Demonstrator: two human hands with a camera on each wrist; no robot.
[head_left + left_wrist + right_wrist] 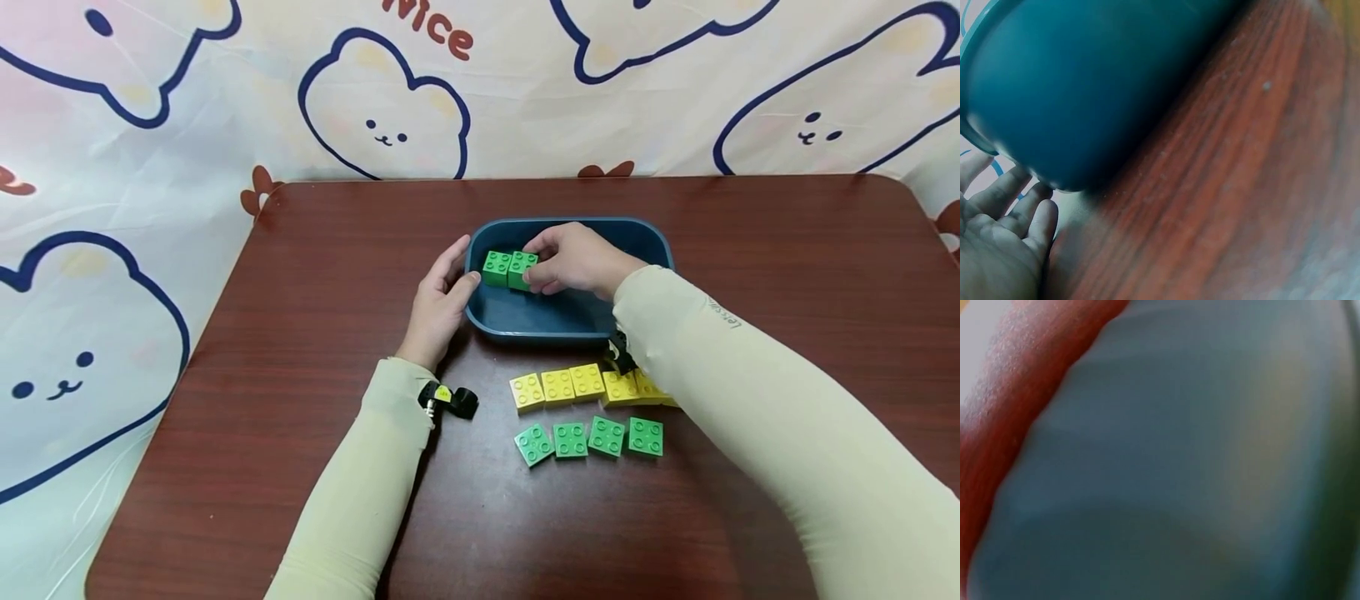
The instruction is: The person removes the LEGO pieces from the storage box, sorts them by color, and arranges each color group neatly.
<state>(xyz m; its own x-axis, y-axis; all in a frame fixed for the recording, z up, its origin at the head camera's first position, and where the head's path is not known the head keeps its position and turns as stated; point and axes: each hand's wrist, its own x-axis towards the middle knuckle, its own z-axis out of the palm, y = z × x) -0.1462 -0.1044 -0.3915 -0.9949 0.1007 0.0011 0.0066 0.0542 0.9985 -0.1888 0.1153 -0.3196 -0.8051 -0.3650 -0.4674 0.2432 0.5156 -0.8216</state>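
Observation:
A dark blue plastic bin [551,321] sits near the middle of the table. Inside it, at the left end, a green toy brick [496,268] stands beside a second green brick [522,265]. My right hand [577,260] reaches in over the near rim and pinches the second brick between thumb and fingers. At the bin's left end, my left hand [437,308] touches the outside with its fingers extended and the thumb by the rim. The left wrist view shows those fingers [1010,187] against the bin's outer wall [1072,94]. A blurred blue surface [1129,450] fills most of the right wrist view.
A row of yellow bricks [557,387] lies just in front of the bin, its right end partly behind my right sleeve [697,350]. Nearer me is a row of several green bricks [571,440]. The brown table [315,275] meets a patterned cloth [525,125] at the back.

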